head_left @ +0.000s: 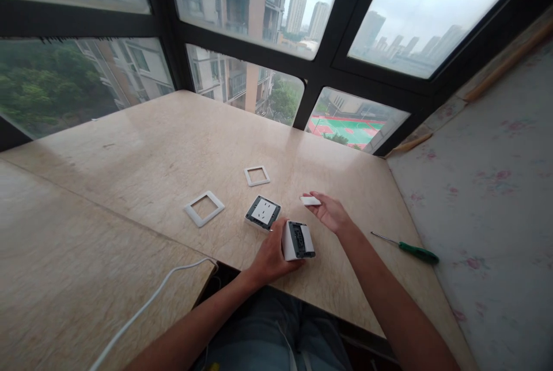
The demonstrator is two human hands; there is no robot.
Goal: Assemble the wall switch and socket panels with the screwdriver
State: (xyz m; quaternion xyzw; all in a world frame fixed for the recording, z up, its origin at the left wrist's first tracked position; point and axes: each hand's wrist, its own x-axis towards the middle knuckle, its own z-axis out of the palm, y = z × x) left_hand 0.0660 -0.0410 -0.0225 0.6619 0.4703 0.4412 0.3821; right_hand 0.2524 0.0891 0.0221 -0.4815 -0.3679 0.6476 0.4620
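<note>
My left hand [273, 257] is closed round a white wall switch box [290, 243], tilted up near the counter's front edge. Its front is partly bare: a dark grey mechanism shows beside one white rocker. Up and to the right, my right hand [330, 212] pinches a small white switch rocker [310, 201] between thumb and fingers, apart from the box. A wall socket [262, 212] with a white five-hole face and dark grey surround lies just beyond my left hand. Two white square cover frames, a nearer frame [204, 208] and a farther frame [257, 175], lie flat to its left and behind it.
On the right of the beige stone counter [142, 146] lies a screwdriver [406, 248] with a green handle, by the flowered wall [484, 198]. A white cable [159, 290] runs over the front left edge. Dark-framed windows [250, 48] border the counter's back.
</note>
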